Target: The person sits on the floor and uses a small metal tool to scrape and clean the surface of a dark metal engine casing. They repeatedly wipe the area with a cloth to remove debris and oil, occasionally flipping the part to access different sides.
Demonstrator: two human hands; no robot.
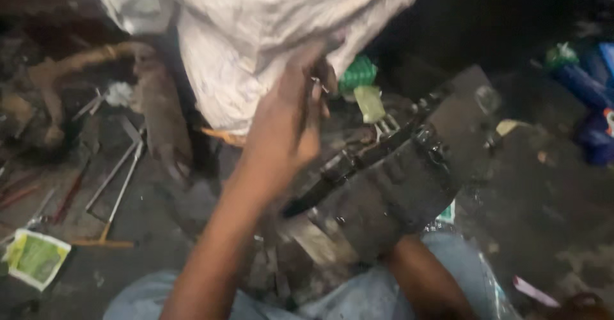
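The left hand [288, 118], fingers pinched on a small metal piece [316, 86], hovers above the greasy curved brake shoe [396, 179] resting on the lap—likely heavy, stiff, slippery, best gripped by its edges; the right hand's grip is hidden.

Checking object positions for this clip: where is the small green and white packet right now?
In the head view, the green and white packet lies on the dark floor at the lower left, left of the person's left forearm and just below a metal rod with an orange end.
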